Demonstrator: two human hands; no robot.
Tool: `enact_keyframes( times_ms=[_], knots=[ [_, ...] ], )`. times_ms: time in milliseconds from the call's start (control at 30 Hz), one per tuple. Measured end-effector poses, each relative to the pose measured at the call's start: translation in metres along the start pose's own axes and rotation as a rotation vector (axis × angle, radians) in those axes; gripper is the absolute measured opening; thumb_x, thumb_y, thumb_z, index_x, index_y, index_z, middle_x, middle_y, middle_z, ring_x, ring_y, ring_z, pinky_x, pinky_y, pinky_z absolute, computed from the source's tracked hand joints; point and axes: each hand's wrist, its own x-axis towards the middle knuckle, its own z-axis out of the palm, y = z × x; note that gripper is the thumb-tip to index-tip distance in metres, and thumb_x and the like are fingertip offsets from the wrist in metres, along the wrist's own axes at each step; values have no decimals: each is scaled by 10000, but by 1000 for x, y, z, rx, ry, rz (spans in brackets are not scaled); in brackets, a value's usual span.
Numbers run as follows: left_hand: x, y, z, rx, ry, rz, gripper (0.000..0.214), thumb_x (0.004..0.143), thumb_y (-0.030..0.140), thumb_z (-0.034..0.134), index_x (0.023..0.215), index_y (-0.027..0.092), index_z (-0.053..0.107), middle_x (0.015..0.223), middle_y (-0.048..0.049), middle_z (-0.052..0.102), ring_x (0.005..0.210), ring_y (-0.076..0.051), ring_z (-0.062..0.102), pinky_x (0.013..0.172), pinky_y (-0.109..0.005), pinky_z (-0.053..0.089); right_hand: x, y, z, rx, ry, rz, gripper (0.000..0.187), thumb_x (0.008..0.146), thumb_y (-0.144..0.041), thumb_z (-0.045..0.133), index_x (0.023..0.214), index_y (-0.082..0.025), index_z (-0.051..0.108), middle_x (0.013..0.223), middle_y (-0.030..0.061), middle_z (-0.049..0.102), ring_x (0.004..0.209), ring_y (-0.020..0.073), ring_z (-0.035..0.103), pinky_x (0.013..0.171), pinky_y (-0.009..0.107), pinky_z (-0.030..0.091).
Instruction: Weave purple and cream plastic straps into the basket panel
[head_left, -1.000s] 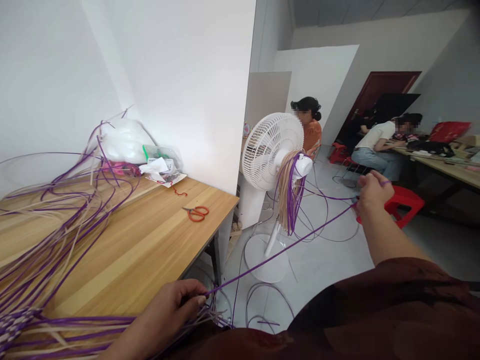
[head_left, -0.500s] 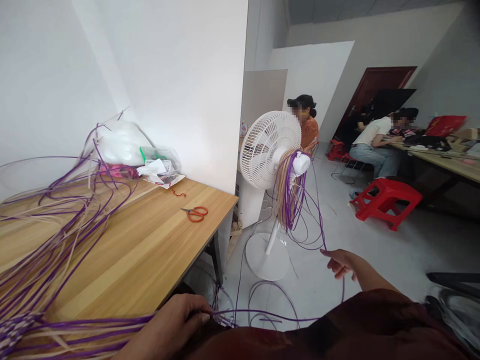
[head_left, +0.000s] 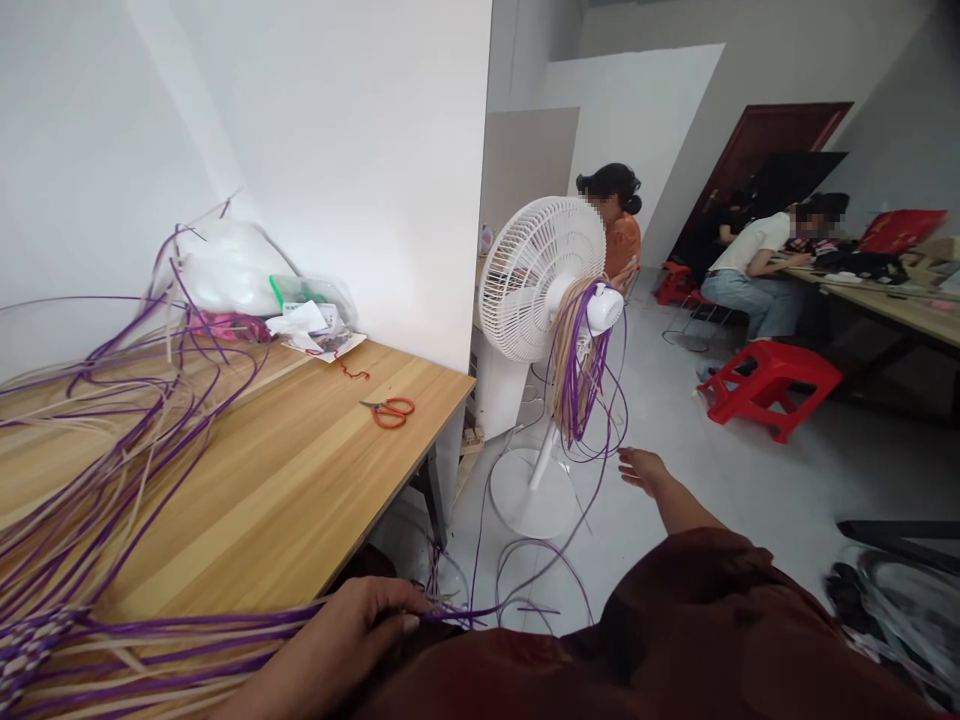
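My left hand (head_left: pixel 375 622) is at the table's front corner, thumb and fingers closed on a purple strip (head_left: pixel 486 610). From there the strip curves up towards a bundle of purple and beige strips (head_left: pixel 576 375) draped over the back of a white fan (head_left: pixel 536 285). My right hand (head_left: pixel 643 472) reaches out just right of the bundle's lower loops, fingers stretched and nothing visible in them. At lower left lies a woven purple and white piece (head_left: pixel 37 650), with many long strips running from it under my left hand and across the table.
Orange-handled scissors (head_left: pixel 390 411) lie on the wooden table (head_left: pixel 300 470). Behind them are a white plastic bag (head_left: pixel 232 265) and papers (head_left: pixel 304 322). A red stool (head_left: pixel 776 385) stands at right. A person in orange (head_left: pixel 622 240) and a person in white (head_left: pixel 757 250) sit farther back.
My right hand has moved left and up, away from the purple strip it was touching, and its fingers have straightened. The strip now hangs slack in a curve. My left hand stays near the table corner.
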Motion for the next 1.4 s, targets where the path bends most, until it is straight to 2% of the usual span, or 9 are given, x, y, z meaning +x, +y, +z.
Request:
enact_keyframes(
  times_ms=[133,200,333,467,633,800,967,1200,1400],
  knots=[
    [1,-6,-1,13,-26,2,283,849,352,484,886,195,717,898,-24,687,840,-192,608,754,-253,438,10,-18,-9,61,246,-71,383,975,-382,537,1311,-200,546,1380,117,503,1188,248,541,1000,475,468],
    [2,-7,-1,24,-38,-12,278,847,333,478,889,196,717,905,-21,691,857,-195,616,759,-254,438,18,-34,-19,101,267,-136,424,980,-402,522,1354,-202,517,1429,120,467,1247,263,505,1041,503,428],
    [7,-3,1,40,-51,15,263,830,284,469,859,190,712,896,-14,700,880,-192,621,792,-253,435,30,-65,-26,154,117,-195,421,1008,-483,403,1190,-196,652,1409,108,522,1319,254,462,1104,455,374],
    [12,-4,1,46,-60,18,266,835,276,467,882,189,714,913,-16,705,903,-194,630,799,-253,439,28,-70,-15,194,-66,-134,580,1026,-500,288,881,-121,702,1044,169,698,1061,254,658,971,405,497],
    [15,-8,0,45,-70,-7,266,845,286,482,912,197,723,934,-19,711,930,-204,635,816,-263,443,25,-58,0,282,-81,-104,241,958,-332,581,1056,-115,619,864,54,675,702,151,670,661,312,575],
    [15,-5,0,34,-61,-13,256,833,273,485,890,190,721,921,-14,710,908,-201,635,812,-264,443,35,-68,6,394,33,-201,257,966,-315,576,1151,-139,603,1014,54,650,768,118,634,667,267,557],
    [16,-8,0,38,-67,-17,252,830,270,492,894,189,721,929,-11,714,917,-203,635,813,-266,441,40,-88,10,484,-97,-201,314,992,-388,520,1155,-135,608,1030,69,666,806,135,651,694,289,559],
    [16,-14,1,38,-67,-31,258,835,264,484,902,195,724,907,-6,712,898,-202,639,782,-262,436,25,-104,19,503,-274,-169,284,944,-380,605,1020,-109,639,836,42,661,537,57,536,428,157,392],
    [17,-14,0,46,-76,-40,261,828,278,500,920,193,729,942,-7,716,926,-204,640,797,-258,441,19,-114,23,595,-203,-243,152,912,-249,648,968,-112,617,770,1,637,566,66,578,449,148,428]
  ],
)
